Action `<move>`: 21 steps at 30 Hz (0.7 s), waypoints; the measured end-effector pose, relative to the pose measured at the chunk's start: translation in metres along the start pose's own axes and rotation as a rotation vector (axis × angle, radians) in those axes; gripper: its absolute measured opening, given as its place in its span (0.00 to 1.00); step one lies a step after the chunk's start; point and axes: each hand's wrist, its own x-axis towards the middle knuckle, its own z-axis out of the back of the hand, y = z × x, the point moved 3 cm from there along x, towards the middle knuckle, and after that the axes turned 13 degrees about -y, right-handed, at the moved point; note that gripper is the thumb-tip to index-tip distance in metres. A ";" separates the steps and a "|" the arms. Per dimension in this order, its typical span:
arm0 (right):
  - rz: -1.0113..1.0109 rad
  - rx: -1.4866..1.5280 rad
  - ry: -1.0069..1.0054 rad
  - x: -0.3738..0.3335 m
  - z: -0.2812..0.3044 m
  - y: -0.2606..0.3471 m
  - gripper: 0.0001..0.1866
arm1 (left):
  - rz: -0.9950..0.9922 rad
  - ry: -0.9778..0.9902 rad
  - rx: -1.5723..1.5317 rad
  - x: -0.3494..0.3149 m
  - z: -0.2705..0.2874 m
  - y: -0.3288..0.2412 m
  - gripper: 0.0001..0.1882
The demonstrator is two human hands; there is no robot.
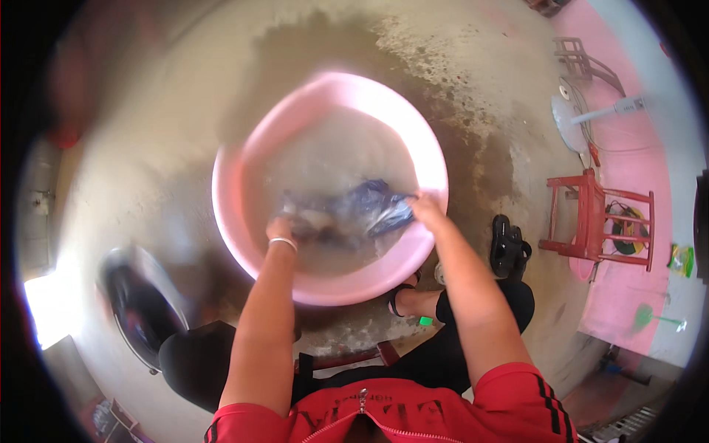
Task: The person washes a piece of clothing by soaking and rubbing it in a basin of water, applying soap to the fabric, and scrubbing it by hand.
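Note:
A large pink basin (336,289) of cloudy water (332,151) stands on the floor before me. Dark blue wet cloth (373,199), likely a garment, lies bunched in the water and stretches between my hands. At the basin's right wall, my right hand (427,210) is closed on one end, pulled up above the water. My left hand (281,227), wearing a pale bracelet, is down at the water's surface on the left, closed on the cloth's other end. Murky water and blur partly hide its fingers.
Wet concrete floor surrounds the basin. A dark, oval-rimmed tub (140,310) stands at the left. Black sandals (507,246) and a red wooden stool (588,214) are on the right; a white fan (569,122) stands by the pink wall. A green cap (426,321) lies near my foot.

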 end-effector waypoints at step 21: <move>1.048 -0.412 -0.585 -0.207 0.332 0.355 0.14 | -2.127 -0.354 1.156 -0.348 0.019 -0.644 0.10</move>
